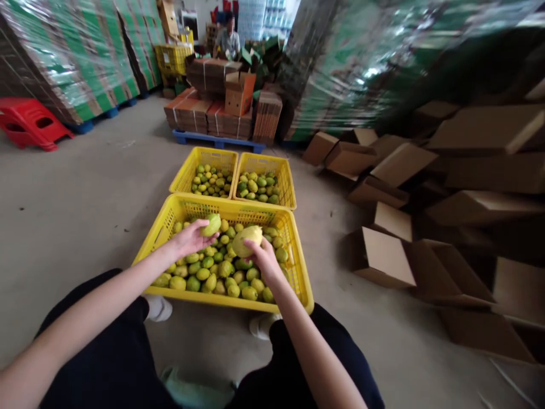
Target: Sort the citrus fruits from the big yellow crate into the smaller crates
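My left hand [190, 238] half-curls, holding a green fruit [211, 225]; my right hand [264, 257] grips a yellow one [246, 241]. The crate [225, 300] below could catch either.

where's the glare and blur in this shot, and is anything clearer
Head view, upper right: white glare streaks on the plastic wrap; head view, far right: boxes smeared and stretched, with deep shadow among them; head view, centre: the left hand, right hand and held fruit look clearer.
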`<state>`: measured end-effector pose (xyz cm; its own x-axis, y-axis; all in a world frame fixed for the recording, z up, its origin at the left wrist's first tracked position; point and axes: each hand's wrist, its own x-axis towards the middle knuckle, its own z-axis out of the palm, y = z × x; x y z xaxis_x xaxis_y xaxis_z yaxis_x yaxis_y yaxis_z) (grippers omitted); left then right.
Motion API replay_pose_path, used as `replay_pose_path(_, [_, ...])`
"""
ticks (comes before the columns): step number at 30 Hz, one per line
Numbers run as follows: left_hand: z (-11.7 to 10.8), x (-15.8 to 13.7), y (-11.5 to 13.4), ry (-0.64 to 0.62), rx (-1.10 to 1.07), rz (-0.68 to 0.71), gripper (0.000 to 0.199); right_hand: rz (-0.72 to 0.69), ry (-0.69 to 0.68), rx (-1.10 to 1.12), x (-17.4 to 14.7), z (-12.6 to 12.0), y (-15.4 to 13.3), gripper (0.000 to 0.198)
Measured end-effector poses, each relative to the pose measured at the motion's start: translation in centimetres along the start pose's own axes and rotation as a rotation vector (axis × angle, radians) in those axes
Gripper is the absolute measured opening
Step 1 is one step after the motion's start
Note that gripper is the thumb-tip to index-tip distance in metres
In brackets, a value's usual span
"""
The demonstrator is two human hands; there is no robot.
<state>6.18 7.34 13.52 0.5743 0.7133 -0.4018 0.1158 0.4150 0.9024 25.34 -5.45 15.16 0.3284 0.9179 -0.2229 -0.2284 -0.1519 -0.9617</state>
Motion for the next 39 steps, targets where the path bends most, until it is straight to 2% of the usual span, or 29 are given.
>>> replay_pose_path(4, [1.4, -2.7, 0.3, -0.078, -0.050, 0.168, 0.041, -0.184, -0.038, -0.229, 0.4, 1.8, -0.4, 0.037])
replay_pose_path(8, [2.0, -3.7, 1.5, -0.007, -0.033, 0.394, 0.057, -0.360, -0.014, -0.351, 0.5, 2.3, -1.6, 0.037])
replay_pose_path(12, [2.6, -4.2, 3.2, 0.079, 0.069, 0.572, 0.054, -0.574, 0.123, -0.470, 0.6, 2.5, -3.1, 0.045])
replay_pose_path(15, [3.1, -4.5, 3.4, 0.101, 0.083, 0.627, 0.051, -0.703, 0.203, -0.523, 0.6, 2.5, -3.6, 0.051])
replay_pose_path(18, [3.1, -4.6, 3.1, 0.096, -0.024, 0.615, 0.051, -0.770, 0.209, -0.535, 0.2, 2.7, -3.4, 0.052])
replay_pose_path(20, [3.0, -4.7, 2.9, 0.071, -0.137, 0.560, 0.052, -0.736, 0.161, -0.494, -0.1, 3.0, -3.4, 0.053])
replay_pose_path(23, [2.5, -4.9, 3.0, 0.031, -0.280, 0.472, 0.056, -0.591, 0.096, -0.306, -0.6, 3.5, -3.6, 0.052])
replay_pose_path(26, [2.1, -5.2, 3.2, -0.025, -0.361, 0.363, 0.051, -0.366, 0.061, -0.051, -0.6, 3.9, -3.9, 0.045])
replay_pose_path(29, [1.6, -5.2, 3.2, -0.117, -0.431, 0.137, 0.029, -0.092, -0.097, 0.130, -0.1, 4.3, -3.8, 0.039])
replay_pose_path(31, [1.3, -5.0, 3.0, -0.150, -0.463, -0.011, 0.025, 0.074, -0.211, 0.230, 0.2, 4.6, -3.6, 0.041])
replay_pose_path(33, [1.2, -4.9, 2.9, -0.161, -0.476, -0.084, 0.023, 0.191, -0.232, 0.324, 0.5, 4.8, -3.4, 0.041])
replay_pose_path(36, [1.5, -5.1, 3.1, -0.152, -0.482, -0.043, 0.017, 0.231, -0.142, 0.458, 0.7, 4.9, -3.3, 0.035])
replay_pose_path(39, [2.3, -5.3, 3.4, -0.159, -0.504, 0.006, 0.026, 0.161, -0.048, 0.566, 0.8, 4.9, -3.5, 0.025])
